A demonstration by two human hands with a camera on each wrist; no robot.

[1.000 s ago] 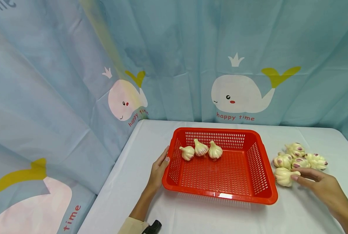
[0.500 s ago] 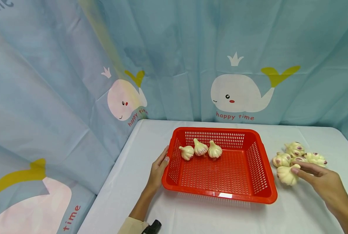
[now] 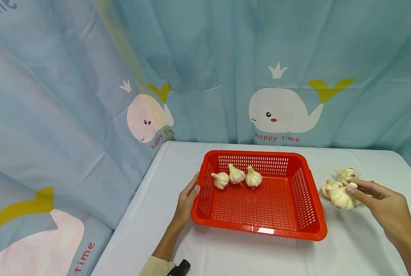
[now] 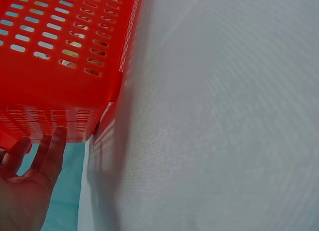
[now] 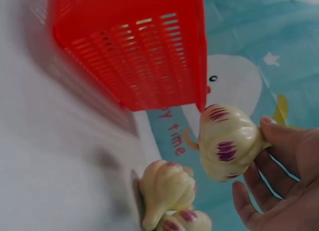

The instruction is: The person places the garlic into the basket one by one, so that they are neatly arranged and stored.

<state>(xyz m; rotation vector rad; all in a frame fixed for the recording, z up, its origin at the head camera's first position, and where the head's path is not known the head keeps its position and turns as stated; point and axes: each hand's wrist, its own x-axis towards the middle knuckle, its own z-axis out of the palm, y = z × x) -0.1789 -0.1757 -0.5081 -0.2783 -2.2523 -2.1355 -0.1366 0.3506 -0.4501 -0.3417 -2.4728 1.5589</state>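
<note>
A garlic bulb (image 3: 342, 197), cream with purple streaks in the right wrist view, is pinched at its stem between the thumb and fingers of my right hand (image 3: 388, 203). It hangs raised above the table and overlaps the other garlic bulbs (image 3: 347, 174) in the head view. My left hand (image 3: 185, 201) rests against the left side of the red plastic basket (image 3: 257, 229); its fairly straight fingers (image 4: 56, 148) touch the outer wall. Three garlic bulbs (image 3: 237, 174) lie inside the basket, at its back left.
The basket stands on a white-covered table (image 3: 240, 255), its right wall close to the loose garlic. Behind the table hangs a blue curtain (image 3: 205, 111) with printed whales. Part of the loose garlic group is hidden behind my right hand and the held bulb.
My right hand has lifted the garlic bulb off the table and moved it slightly up and away, tilting its stem upward. The left hand and basket have stayed in place.
</note>
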